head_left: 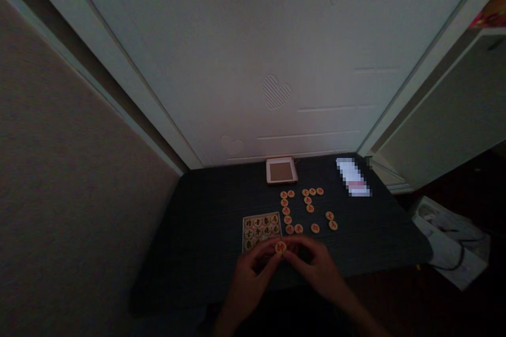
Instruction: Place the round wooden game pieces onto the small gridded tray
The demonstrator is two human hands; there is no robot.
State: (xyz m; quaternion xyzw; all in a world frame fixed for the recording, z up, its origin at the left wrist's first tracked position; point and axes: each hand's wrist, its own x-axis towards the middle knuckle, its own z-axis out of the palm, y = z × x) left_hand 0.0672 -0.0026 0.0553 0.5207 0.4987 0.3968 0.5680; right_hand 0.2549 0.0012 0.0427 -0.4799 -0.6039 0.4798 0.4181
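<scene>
My left hand (248, 274) and my right hand (316, 268) meet over the near edge of a dark table (205, 221). Together their fingertips pinch one round wooden chess piece (280, 247) with a red character on it. Just beyond the hands lies a small box (261, 229) filled with rows of similar pieces, black and red marked. Several loose red-marked pieces (308, 208) are scattered on the table beyond and to the right of the box.
A square lid or tray (281, 170) lies at the table's far edge against a white door (261, 63). A blurred white packet (353, 177) sits far right. A white bag (450, 242) is on the floor right of the table. A wall stands at left.
</scene>
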